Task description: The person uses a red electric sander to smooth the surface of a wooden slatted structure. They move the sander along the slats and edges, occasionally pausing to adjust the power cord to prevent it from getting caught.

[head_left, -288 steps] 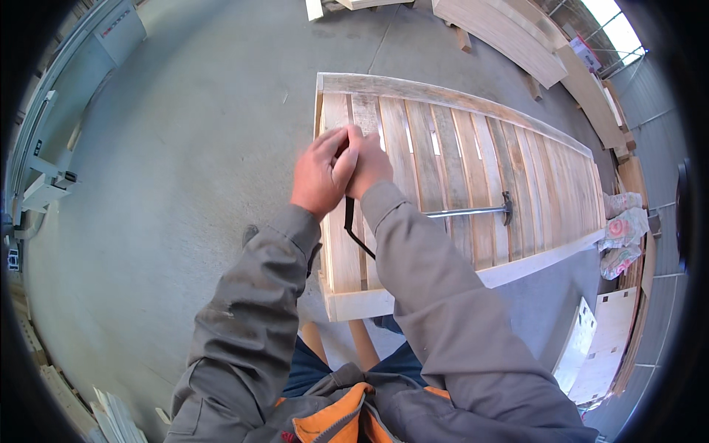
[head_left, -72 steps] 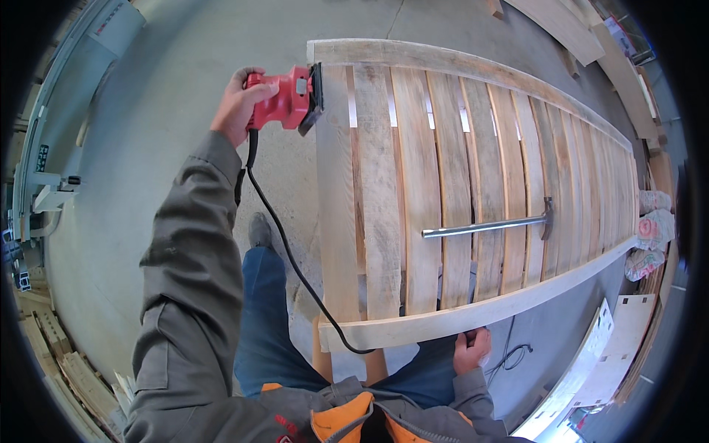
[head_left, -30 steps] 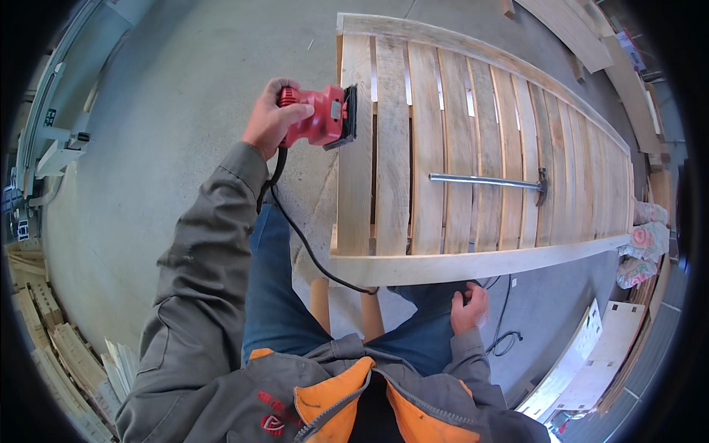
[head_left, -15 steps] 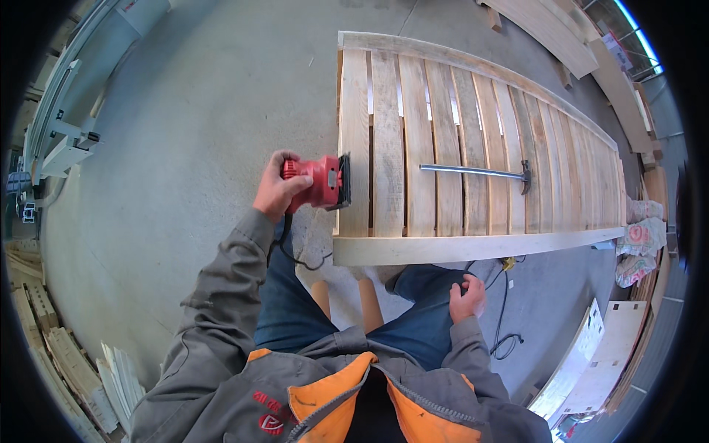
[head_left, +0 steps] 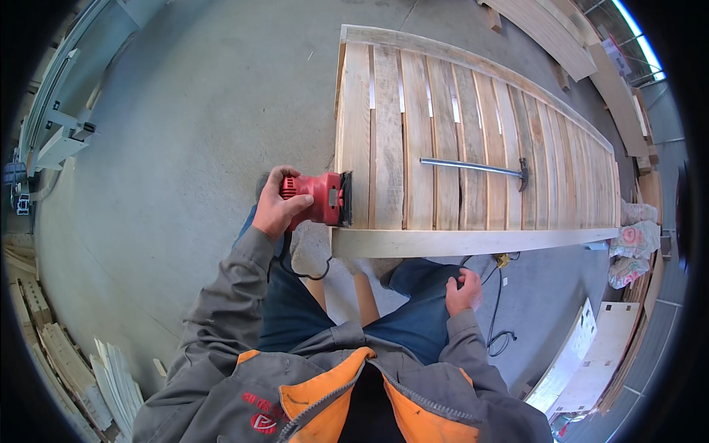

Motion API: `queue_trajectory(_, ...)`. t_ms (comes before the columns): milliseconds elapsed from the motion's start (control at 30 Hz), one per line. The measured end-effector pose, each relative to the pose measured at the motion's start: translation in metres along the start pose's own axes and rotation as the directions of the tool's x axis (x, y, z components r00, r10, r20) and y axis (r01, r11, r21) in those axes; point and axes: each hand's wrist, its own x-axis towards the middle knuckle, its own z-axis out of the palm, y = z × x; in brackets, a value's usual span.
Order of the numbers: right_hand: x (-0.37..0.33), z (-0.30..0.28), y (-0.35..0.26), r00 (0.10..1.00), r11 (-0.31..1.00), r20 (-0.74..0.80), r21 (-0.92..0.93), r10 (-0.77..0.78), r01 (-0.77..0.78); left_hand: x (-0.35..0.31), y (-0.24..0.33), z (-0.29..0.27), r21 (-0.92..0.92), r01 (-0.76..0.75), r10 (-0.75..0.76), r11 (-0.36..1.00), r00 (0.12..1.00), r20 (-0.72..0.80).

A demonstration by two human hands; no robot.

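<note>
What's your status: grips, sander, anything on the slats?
Left grip closed on red sander, black pad at left end of slatted frame. Right grip loose by right knee. Hammer on slats, apart from sander.

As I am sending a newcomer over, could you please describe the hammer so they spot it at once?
Find the long wooden frame, right of the red tool in the left hand. The hammer lies across its slats, head to the right; its shiny metal handle sets it apart from the wood.
</note>
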Motion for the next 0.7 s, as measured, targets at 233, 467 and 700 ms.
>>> queue_trajectory(233, 0.003, 0.006, 0.003, 1.0, 1.0, -0.004, 0.009, 0.001, -0.001, 0.052, -0.007, -0.009, -0.122, -0.003, 0.002, 0.993, 1.0, -0.009)
queue_trajectory(467, 0.009, 0.002, -0.001, 1.0, 0.999, 0.021, -0.052, 0.008, -0.007, 0.132, 0.004, -0.013, -0.254, 0.009, -0.005, 0.967, 1.0, 0.017)
queue_trajectory(700, 0.017, 0.004, -0.003, 0.998, 0.994, 0.057, -0.105, 0.032, -0.026, 0.207, -0.001, -0.019, -0.3, 0.027, -0.022, 0.954, 1.0, 0.022)
